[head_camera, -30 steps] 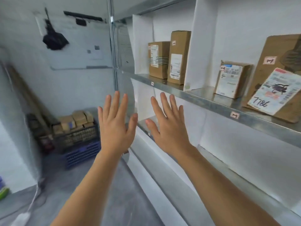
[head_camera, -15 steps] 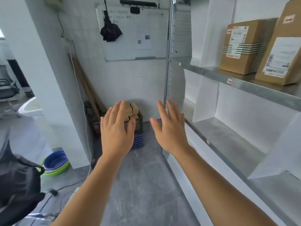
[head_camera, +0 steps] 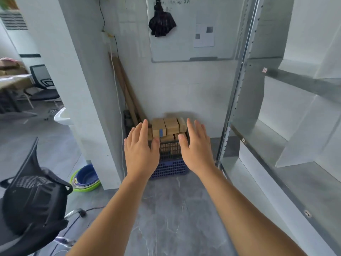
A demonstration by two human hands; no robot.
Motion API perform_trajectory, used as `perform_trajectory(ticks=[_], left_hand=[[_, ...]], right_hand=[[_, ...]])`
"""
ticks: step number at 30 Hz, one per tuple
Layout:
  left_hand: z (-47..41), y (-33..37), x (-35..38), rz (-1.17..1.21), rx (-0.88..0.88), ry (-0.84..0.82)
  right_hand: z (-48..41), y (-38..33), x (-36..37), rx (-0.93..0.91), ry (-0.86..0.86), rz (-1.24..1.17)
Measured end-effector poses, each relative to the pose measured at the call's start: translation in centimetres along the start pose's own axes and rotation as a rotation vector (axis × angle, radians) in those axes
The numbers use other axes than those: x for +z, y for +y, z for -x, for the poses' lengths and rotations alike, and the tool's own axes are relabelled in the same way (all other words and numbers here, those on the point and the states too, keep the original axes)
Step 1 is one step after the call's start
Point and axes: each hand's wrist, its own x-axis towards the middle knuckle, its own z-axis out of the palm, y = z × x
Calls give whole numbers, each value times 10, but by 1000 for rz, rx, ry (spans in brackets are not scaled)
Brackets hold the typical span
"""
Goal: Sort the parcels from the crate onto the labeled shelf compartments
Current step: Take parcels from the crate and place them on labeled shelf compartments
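A dark mesh crate (head_camera: 169, 149) stands on a blue crate (head_camera: 168, 168) on the floor against the far wall. Several brown cardboard parcels (head_camera: 170, 125) are piled in it, one with a blue patch. My left hand (head_camera: 141, 150) and my right hand (head_camera: 196, 146) are stretched out in front of me, backs up, fingers straight, holding nothing. They frame the crate from either side in the view and are still well short of it. The metal shelf (head_camera: 287, 78) runs along the right, with small labels on its edges and white dividers.
A black mesh office chair (head_camera: 31, 200) stands at the lower left with cables on the floor. Blue and green basins (head_camera: 85, 179) lie beside a white pillar (head_camera: 73, 89). Wooden poles (head_camera: 127, 89) lean in the corner. A whiteboard (head_camera: 191, 28) hangs above the crate.
My view has swung left from the shelf with its parcels to face the crate. The crate now looks closer. Both hands stay open and raised in front of me.
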Motion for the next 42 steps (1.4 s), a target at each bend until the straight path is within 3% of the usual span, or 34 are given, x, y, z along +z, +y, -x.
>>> perform_trajectory(ticks=[8,19,30,38,42], left_hand=[[-89,-35,67,2,-126,-10],[-235,-127,144,60,-252,-18],[-405,-213,249,67,-237,-251],[-474,-243,339,97,-389,-413],[-511,-259,385,149,-564,-440]], right_hand=[[-123,22,57,-10,-152,-127],[-274,41,161,66,-235,-158],[-447,52,248,232,-278,-126],[-532,121,302,420,-303,-146],[-581,164,344,480,-411,-174]])
